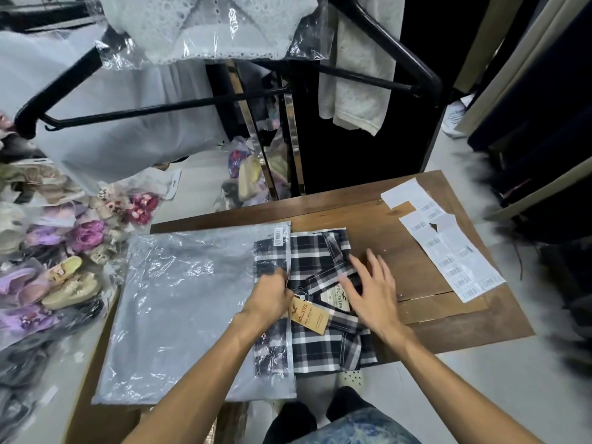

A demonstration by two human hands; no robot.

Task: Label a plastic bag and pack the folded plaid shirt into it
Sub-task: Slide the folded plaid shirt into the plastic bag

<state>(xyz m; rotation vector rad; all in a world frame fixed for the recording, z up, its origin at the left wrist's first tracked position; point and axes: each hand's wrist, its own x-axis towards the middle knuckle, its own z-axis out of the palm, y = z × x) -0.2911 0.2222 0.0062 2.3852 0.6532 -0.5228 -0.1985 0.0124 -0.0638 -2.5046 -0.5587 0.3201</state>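
Premises: a clothing resale packing room. Evidence: bagged garments point(205, 30) on black hangers point(153, 107), bagged shoes point(61, 277) piled on the floor, barcode label sheets point(448, 248) on a wooden table point(448, 318).

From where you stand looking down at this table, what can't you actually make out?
- Barcode label on the plastic bag: its print is too small to read.
- Label sheets at the table's right: their codes are too small as well.
- Left hand: its fingertips are hidden at the bag's mouth, so its grip is unclear.
- Plaid shirt: the hands cover its middle.
- Right-edge dark items: blurred.
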